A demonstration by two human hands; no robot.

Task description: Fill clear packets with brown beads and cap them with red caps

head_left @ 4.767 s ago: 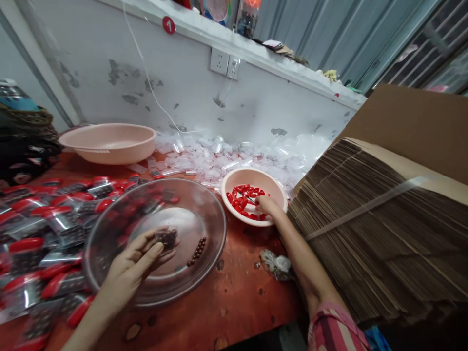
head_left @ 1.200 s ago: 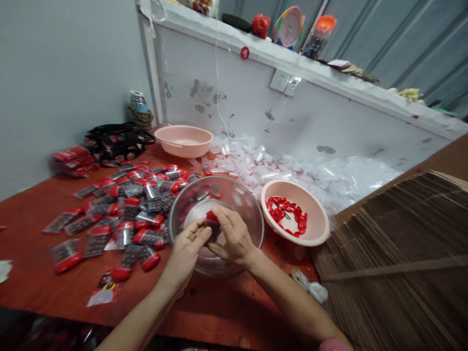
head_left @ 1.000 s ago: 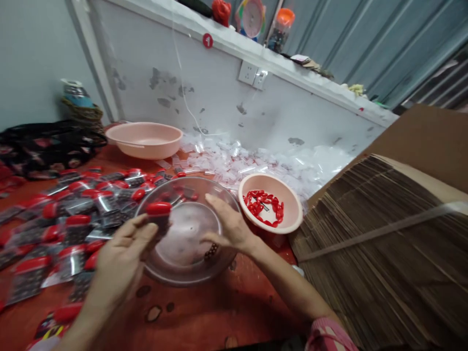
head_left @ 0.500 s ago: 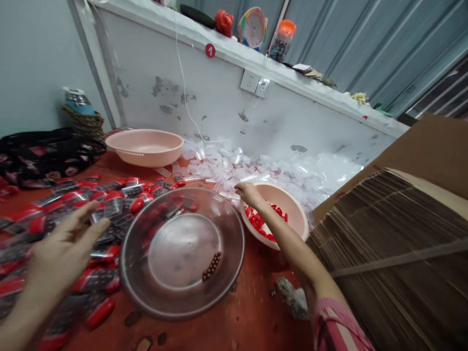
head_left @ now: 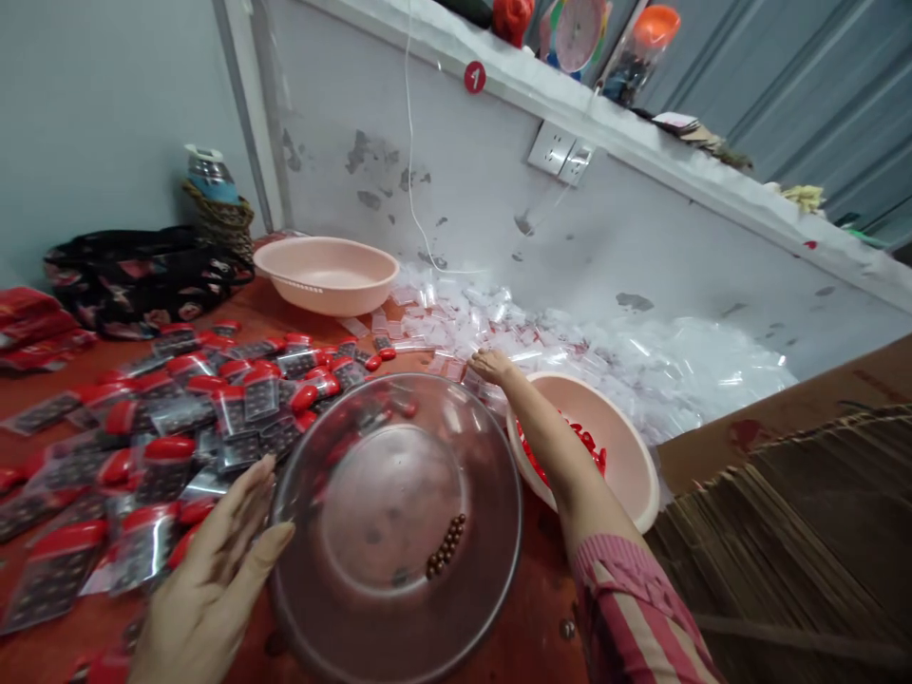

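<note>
Left hand stays open at the rim of the clear bowl, light and slippery, best held by rim; right hand grasps nothing over the pink basin.

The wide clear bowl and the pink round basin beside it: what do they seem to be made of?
The wide clear bowl looks like glass or rigid clear plastic, glossy with bright rim highlights; the look leaves which open. The pink round basin looks like moulded plastic: opaque, smooth, softly sheened, with a thick rounded rim.
</note>
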